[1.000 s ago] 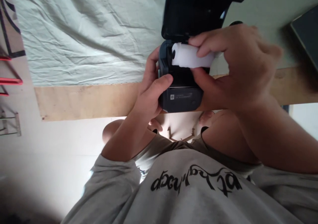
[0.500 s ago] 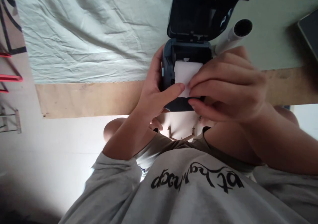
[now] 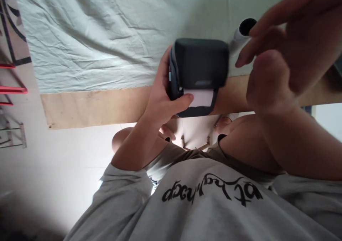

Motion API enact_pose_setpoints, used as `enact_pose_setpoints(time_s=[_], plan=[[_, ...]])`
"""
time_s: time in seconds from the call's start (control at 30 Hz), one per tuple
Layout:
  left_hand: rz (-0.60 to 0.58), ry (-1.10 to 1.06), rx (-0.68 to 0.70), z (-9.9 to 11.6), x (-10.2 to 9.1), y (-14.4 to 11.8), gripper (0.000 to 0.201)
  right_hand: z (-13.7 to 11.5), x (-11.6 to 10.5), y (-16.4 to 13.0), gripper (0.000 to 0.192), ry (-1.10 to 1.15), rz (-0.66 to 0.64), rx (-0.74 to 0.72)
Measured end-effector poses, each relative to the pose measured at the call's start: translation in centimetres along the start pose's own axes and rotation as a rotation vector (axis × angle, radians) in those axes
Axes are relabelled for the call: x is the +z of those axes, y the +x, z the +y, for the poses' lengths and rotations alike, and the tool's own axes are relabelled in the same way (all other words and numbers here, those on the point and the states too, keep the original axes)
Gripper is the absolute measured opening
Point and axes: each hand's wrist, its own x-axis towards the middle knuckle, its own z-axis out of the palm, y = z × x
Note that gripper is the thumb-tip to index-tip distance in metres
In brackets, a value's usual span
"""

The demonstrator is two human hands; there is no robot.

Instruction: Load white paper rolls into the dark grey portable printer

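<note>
The left hand (image 3: 165,100) is clamped around the left side of the printer (image 3: 197,71), its thumb over the white paper (image 3: 203,98) that shows below the dark lid (image 3: 205,55). The printer is at the near edge of the bench (image 3: 93,107), where the pale cloth (image 3: 98,37) gives way to bare wood. The right hand (image 3: 291,52), blurred, is off the printer with fingers parted, near a white tube (image 3: 237,34); whether they touch, I cannot tell.
</note>
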Motion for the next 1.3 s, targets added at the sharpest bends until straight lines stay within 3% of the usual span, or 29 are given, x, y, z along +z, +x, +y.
enact_pose_setpoints(time_s=[0.1, 0.23, 0.37, 0.57, 0.8, 1.07, 1.3], plan=[[0.004, -0.014, -0.028, 0.5, 0.2, -0.2, 0.082, 1.2, 0.5, -0.6, 0.032, -0.017, 0.045, -0.027], [-0.017, -0.115, 0.003, 1.1, 0.9, -0.1, 0.072, 1.6, 0.8, -0.9, 0.044, -0.137, -0.152, 0.084], [0.048, -0.184, -0.033, 1.8, 1.7, -0.2, 0.041, 1.5, 0.7, -0.9, 0.059, -0.176, -0.264, 0.084], [0.080, -0.269, -0.049, 1.9, 2.3, -0.2, 0.027, 2.0, 0.6, -0.8, 0.058, -0.126, -0.381, 0.079], [0.108, -0.337, -0.049, 1.8, 2.6, 0.0, 0.025, 1.8, 0.5, -0.5, 0.052, -0.172, -0.379, 0.045], [0.046, -0.349, -0.039, 1.9, 2.5, -0.1, 0.022, 1.9, 0.3, -0.6, 0.053, -0.270, -0.388, 0.031], [-0.007, -0.405, -0.029, 1.8, 2.0, 0.4, 0.025, 2.0, 0.7, -0.7, 0.047, -0.214, -0.328, -0.090]])
